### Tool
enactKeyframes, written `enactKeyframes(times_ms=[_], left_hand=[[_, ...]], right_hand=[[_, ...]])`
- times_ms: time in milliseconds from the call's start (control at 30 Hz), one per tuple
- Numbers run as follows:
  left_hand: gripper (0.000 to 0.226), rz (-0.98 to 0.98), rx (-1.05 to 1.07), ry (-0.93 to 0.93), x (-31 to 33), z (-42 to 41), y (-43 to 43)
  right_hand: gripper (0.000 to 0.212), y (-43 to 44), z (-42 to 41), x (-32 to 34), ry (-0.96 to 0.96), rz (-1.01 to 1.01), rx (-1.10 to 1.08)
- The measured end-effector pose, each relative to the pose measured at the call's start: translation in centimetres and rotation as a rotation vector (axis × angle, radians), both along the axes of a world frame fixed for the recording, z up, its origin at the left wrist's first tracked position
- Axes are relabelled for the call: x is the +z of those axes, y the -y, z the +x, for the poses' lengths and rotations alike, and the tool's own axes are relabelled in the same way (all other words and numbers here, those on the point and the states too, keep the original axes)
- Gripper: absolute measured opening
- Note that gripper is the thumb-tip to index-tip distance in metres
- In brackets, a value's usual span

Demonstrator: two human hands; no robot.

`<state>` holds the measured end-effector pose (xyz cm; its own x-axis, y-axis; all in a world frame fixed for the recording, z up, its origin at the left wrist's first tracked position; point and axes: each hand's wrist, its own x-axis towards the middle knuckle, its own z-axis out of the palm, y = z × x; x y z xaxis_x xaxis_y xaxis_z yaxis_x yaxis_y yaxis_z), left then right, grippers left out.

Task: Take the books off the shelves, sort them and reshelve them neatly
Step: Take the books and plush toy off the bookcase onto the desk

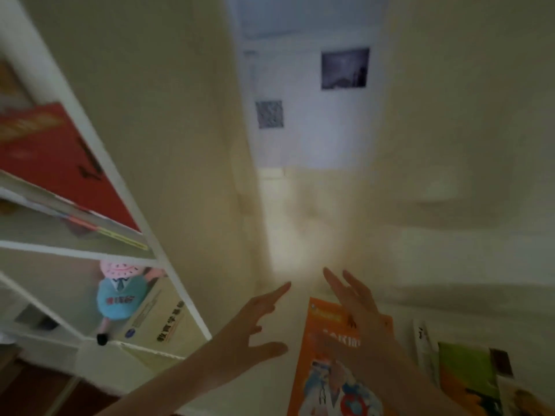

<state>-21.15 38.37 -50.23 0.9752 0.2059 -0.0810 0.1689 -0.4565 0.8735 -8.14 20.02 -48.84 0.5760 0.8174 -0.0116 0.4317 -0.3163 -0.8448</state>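
Frame motion-blurred; fine detail poor.

- Orange book (322, 355) lay flat, cover up, on a pale surface (450, 301), not clearly a counter or a bed. Its long axis ran away from the person, far end tipped slightly left.
- Right hand (357, 304) sat over the book's far right corner, fingers straight and spread, grip apart, holding nothing. Contact with the cover could not be told.
- Left hand (255, 325) hovered just beside the book's left edge, also spread and holding nothing.
- Judgement: the right hand was nearer. The book lay under and behind its palm, toward the person, so a lift would call for the fingers to curl back over the far edge.
- White bookshelf (168, 265) stood left, past the left hand, so the carry would run leftward.
- More books, one green-covered (465, 373), lay at right.
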Motion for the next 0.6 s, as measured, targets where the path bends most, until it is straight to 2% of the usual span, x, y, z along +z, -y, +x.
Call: enactKeyframes(times_ms=[133, 200, 267, 467, 600], left_hand=[[0.071, 0.005, 0.090, 0.302, 11.9, -3.1, -1.7], [0.070, 0.011, 0.110, 0.446, 17.2, -5.1, -1.9], [0.070, 0.036, 0.134, 0.574, 21.7, -7.3, -2.0], [0.068, 0.252, 0.325, 0.871, 32.4, -13.2, -3.1], [0.067, 0.325, 0.474, 0.951, 37.4, -15.9, -5.7]], right_hand=[[0.079, -3.2, -1.8, 10.7, 0.083, 0.379, 0.123], [0.073, -4.5, -2.9, 15.1, 0.114, 0.499, 0.173], [0.076, -5.5, -4.2, 19.0, 0.157, 0.595, 0.247], [0.077, -8.5, -8.4, 28.5, 0.300, 0.704, 0.422], [0.076, -11.3, -10.5, 33.9, 0.301, 0.789, 0.497]])
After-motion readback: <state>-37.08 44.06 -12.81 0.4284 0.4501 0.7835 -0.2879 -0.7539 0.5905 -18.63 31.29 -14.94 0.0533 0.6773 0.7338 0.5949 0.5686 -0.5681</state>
